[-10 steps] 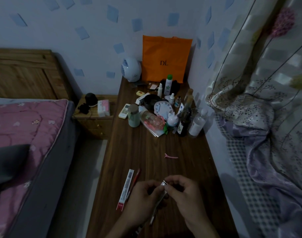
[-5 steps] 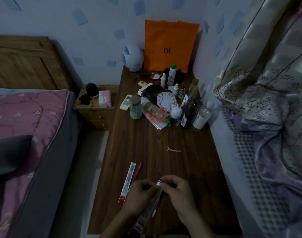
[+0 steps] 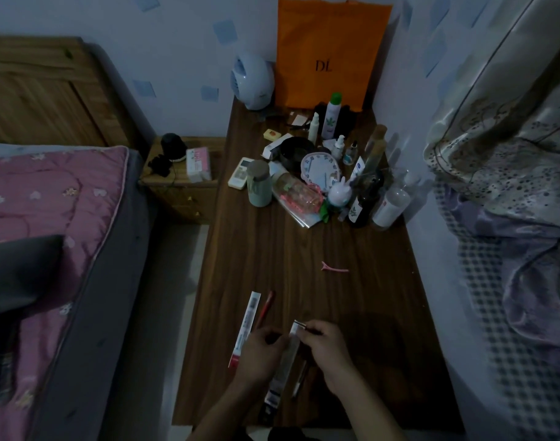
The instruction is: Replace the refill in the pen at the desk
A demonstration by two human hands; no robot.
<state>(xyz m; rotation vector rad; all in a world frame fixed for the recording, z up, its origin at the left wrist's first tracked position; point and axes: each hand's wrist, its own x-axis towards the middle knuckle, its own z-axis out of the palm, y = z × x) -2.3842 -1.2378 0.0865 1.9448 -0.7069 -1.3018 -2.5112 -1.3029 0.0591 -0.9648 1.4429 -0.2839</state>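
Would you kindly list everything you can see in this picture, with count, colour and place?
desk: one, dark wood, centre
orange bag: one, against the back wall
small fan: one, pale blue, back left of desk
bottles and jars: a cluster, mixed colours, exact count unclear, back half of desk
clock: one, white, within the cluster
hair clip: one, pink, mid-desk
flat packet: one, white and red, near left
red pen: one, beside that packet
refill packet: one, clear, held in both hands
nightstand: one, wooden, left of desk
bed: one, pink cover, far left
curtain: one, patterned, right
left hand: grip on the packet
right hand: grip at the packet's top
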